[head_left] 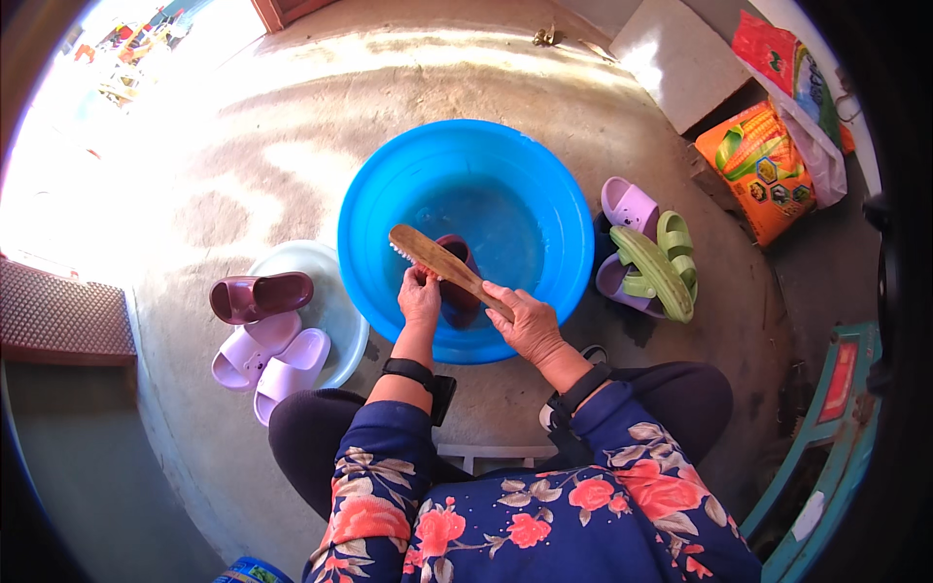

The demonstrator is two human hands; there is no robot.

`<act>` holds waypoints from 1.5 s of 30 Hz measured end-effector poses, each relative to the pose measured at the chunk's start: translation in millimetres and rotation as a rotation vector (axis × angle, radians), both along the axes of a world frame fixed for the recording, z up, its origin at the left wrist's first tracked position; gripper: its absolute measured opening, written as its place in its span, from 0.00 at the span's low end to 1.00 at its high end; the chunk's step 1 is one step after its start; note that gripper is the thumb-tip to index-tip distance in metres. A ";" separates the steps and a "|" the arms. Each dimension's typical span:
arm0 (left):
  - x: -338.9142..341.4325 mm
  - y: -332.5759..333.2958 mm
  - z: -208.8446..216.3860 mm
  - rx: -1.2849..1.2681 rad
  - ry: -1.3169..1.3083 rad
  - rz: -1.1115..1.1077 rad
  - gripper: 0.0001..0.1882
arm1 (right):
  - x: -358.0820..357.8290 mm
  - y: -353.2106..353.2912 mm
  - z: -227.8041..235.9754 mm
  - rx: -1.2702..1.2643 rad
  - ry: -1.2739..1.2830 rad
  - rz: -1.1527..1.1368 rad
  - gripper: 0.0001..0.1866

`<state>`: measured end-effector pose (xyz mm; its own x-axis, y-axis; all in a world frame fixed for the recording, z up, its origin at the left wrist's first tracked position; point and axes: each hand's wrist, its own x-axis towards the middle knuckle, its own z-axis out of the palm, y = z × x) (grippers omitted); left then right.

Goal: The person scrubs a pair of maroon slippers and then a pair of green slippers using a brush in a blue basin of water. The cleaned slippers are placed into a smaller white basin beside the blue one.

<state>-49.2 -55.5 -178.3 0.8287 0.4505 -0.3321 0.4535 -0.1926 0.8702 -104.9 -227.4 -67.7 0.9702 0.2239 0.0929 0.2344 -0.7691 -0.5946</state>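
My right hand (531, 326) is wrapped round the handle of a wooden scrub brush (442, 260), held slanting over a blue basin (567, 185). The brush's bristles, white and some red, face down and left. Against these bristles, the fingers of my left hand (420, 296) are pinched together; their tips are partly hidden. Below the brush a dark maroon slipper (461, 303) stands inside the basin, its middle covered by the wood. Cloudy water (510, 228) lies in the bottom of the basin.
To the left, a maroon slipper (260, 296) and lilac slippers (292, 371) rest on and beside a pale basin (352, 342). Green slippers (653, 274) and lilac slippers (630, 205) lie at the right. Farther right are an orange bag (758, 175) and a teal frame (826, 466).
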 end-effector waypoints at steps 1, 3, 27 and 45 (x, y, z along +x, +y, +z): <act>0.0 -0.2 -0.5 -0.019 0.019 0.002 0.11 | 0.3 -0.2 -1.6 0.006 0.055 0.007 0.20; -0.9 0.0 -3.2 -0.029 -0.043 -0.004 0.11 | 0.0 1.3 -3.5 0.114 0.047 -0.008 0.20; -5.7 13.2 15.1 -0.302 0.113 0.073 0.16 | 31.9 -23.1 -56.1 -0.285 0.325 -0.283 0.18; 12.8 -7.6 6.9 -0.073 -0.311 0.226 0.13 | -4.8 -7.0 62.3 0.051 -0.020 0.030 0.19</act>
